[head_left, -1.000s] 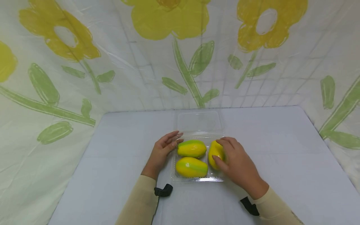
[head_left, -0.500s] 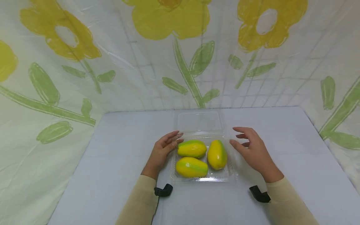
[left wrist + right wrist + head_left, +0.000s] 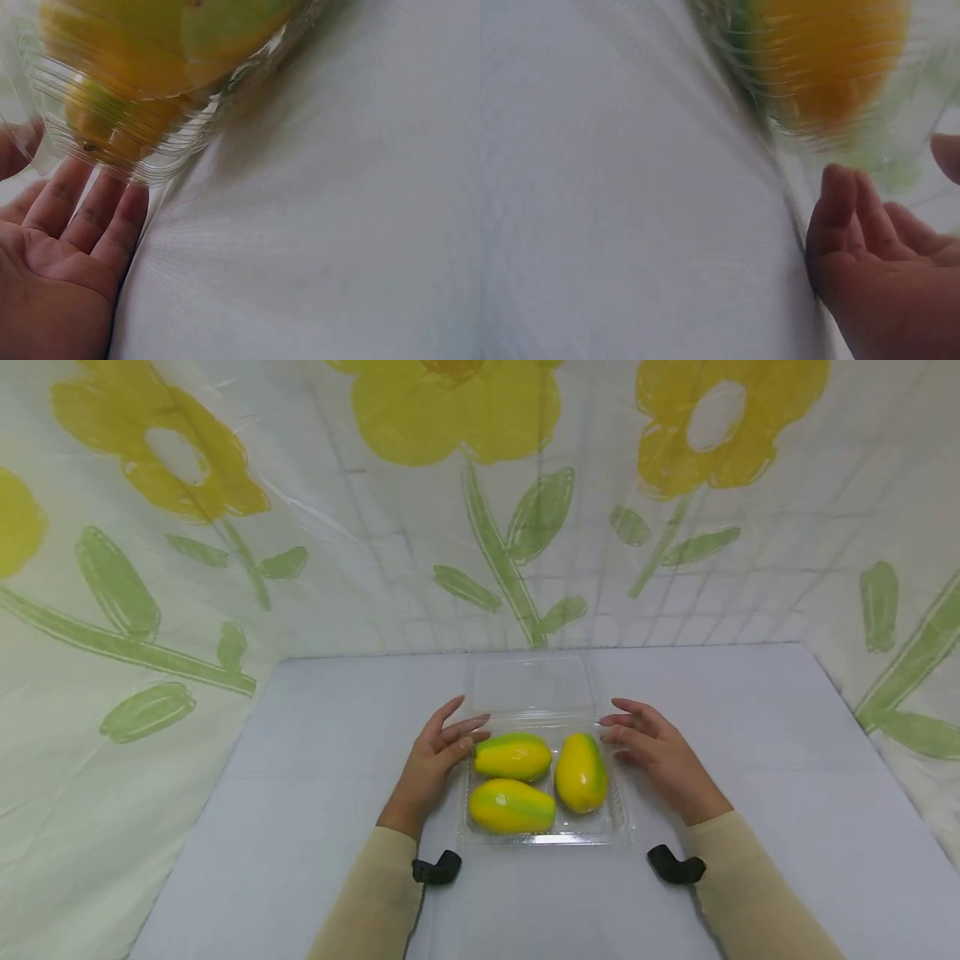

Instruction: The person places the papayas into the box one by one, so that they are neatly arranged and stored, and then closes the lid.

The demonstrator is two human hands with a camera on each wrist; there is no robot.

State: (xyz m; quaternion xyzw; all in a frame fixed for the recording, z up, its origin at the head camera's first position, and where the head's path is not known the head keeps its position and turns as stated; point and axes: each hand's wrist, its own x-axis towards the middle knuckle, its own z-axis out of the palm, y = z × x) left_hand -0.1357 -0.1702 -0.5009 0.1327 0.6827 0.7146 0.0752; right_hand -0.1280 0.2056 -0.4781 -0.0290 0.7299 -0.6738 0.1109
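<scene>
A hinged clear plastic container (image 3: 547, 839) lies on the table with its lid (image 3: 532, 687) folded back behind it. Inside are three yellow-green papayas: one at the back left (image 3: 513, 757), another at the front left (image 3: 512, 807), and a third standing lengthwise on the right (image 3: 581, 774). My left hand (image 3: 429, 766) rests at the container's left back side; in the left wrist view its extended fingers (image 3: 60, 199) touch the ribbed wall. Beside the right back corner is my right hand (image 3: 663, 764), fingers loosely bent and holding nothing. In the right wrist view its fingertips are close to the container wall (image 3: 802, 124).
A white cloth covers the table (image 3: 337, 718). Behind it hangs a pale curtain (image 3: 322, 568) printed with yellow flowers and green leaves. Each sleeve carries a black wrist mount, one left (image 3: 437, 868) and one right (image 3: 675, 865).
My right hand has let go of the right papaya, pulled away to the right, then come back toward the container's right side. The left index finger has lifted slightly.
</scene>
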